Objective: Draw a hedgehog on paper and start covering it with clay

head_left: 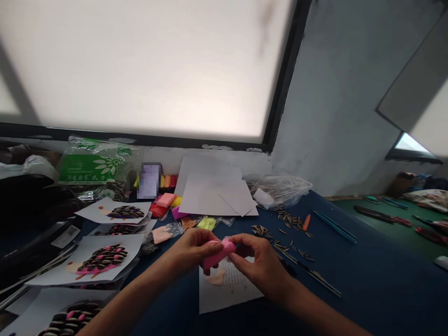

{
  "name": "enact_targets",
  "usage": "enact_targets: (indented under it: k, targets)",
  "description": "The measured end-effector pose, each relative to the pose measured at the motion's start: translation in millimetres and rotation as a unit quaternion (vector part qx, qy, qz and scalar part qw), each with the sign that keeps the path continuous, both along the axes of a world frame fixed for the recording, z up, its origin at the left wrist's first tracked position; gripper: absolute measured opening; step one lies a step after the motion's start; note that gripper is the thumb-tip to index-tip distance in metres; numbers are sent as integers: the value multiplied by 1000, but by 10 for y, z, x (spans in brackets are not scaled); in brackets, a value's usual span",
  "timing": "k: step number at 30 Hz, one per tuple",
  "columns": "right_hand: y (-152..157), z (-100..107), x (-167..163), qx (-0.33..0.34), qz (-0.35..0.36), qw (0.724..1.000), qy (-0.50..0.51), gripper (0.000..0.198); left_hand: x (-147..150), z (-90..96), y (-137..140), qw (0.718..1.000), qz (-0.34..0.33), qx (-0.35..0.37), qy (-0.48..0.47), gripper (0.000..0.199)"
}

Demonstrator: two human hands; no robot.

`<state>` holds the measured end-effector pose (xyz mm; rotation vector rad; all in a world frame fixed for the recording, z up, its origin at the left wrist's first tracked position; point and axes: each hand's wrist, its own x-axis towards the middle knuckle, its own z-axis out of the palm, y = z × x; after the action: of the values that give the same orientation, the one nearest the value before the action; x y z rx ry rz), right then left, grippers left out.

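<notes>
A lump of pink modelling clay [213, 259] is held between both hands, partly covered by the fingers. My left hand [194, 249] is closed around its left part. At its right end, which looks wrapped in clear film, my right hand [261, 261] pinches with thumb and fingers. Just beneath the hands lies a white sheet [213, 303] with a pencil-drawn animal outline, its head part filled with flat peach clay [216, 278]. Close behind my left hand are a bag of peach clay [163, 234] and a yellow-green clay pack [206, 223].
Finished seed-covered animal pictures [101, 256] are stacked at the left. Striped sunflower seeds [289, 219], an orange clay stick [307, 222], blue tweezers [335, 226] and thin rods [311, 274] lie right. White paper [210, 193] and a clear plastic bag [283, 189] stand along the wall.
</notes>
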<state>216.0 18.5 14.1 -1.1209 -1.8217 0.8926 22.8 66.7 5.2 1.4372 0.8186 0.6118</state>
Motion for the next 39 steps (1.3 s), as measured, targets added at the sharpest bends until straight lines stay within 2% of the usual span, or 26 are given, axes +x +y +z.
enact_targets:
  k: [5,12,20,22,27,31,35,39]
  targets:
    - [1,-19,-4,-15,14,1000,21,12,41,29,-51,998,36,46,15,44]
    - [-10,-37,1,35,7,999,-32,13,95,83,-139,991,53,111,55,27]
    - [32,-22,52,73,15,996,-57,17,25,82,-50,993,9,102,56,37]
    - [33,-41,49,76,26,995,-54,17,28,48,-41,993,18,102,48,40]
    - [6,-118,14,102,19,989,-103,12,97,-41,-80,990,57,121,34,25]
    - [-25,-99,-4,110,25,984,-138,7,140,-58,-128,990,73,122,18,24]
    - [-30,-29,12,114,27,979,-167,11,119,-34,-121,994,38,106,8,26]
    - [-16,-4,53,135,10,977,-165,12,40,2,-70,998,-1,69,-1,38]
